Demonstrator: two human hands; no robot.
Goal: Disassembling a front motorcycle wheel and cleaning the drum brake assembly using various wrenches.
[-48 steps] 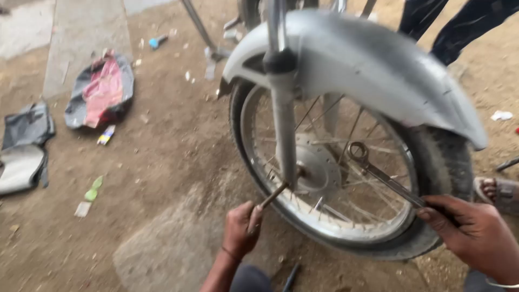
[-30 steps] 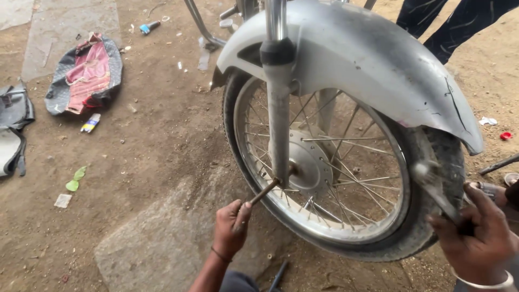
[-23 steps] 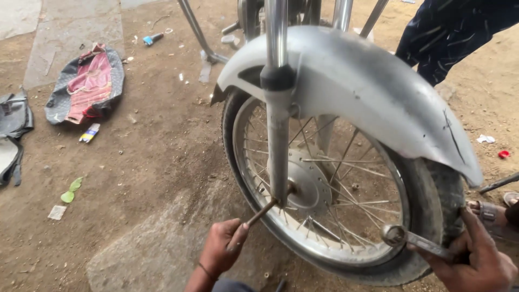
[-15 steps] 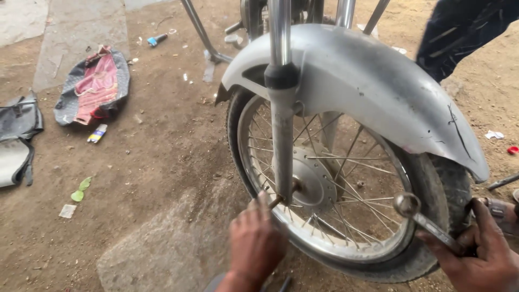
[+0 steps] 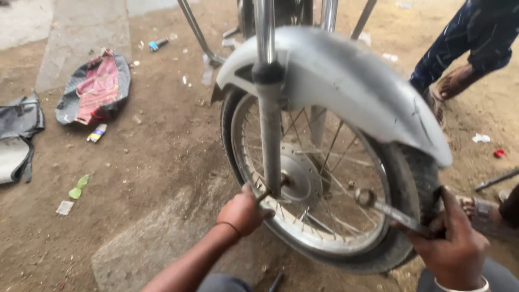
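A motorcycle's spoked front wheel (image 5: 319,178) stands before me under a grey mudguard (image 5: 346,86), held by a fork leg (image 5: 268,124). My left hand (image 5: 246,211) is closed around a thin metal tool (image 5: 265,194) at the axle end, by the bottom of the fork leg. My right hand (image 5: 451,243) grips the handle of a ring spanner (image 5: 386,208). Its ring end lies over the spokes right of the hub (image 5: 297,181).
A grey and red bag (image 5: 94,89) lies open on the dirt at upper left, another dark bag (image 5: 19,130) at the left edge. Another person's leg and sandalled foot (image 5: 459,59) stand at upper right. A sandalled foot (image 5: 481,208) rests beside the tyre. Litter dots the ground.
My left hand moved its tool up against the axle at the fork bottom. My right hand pulled the spanner back off the hub, swung it low, then brought it across the spokes.
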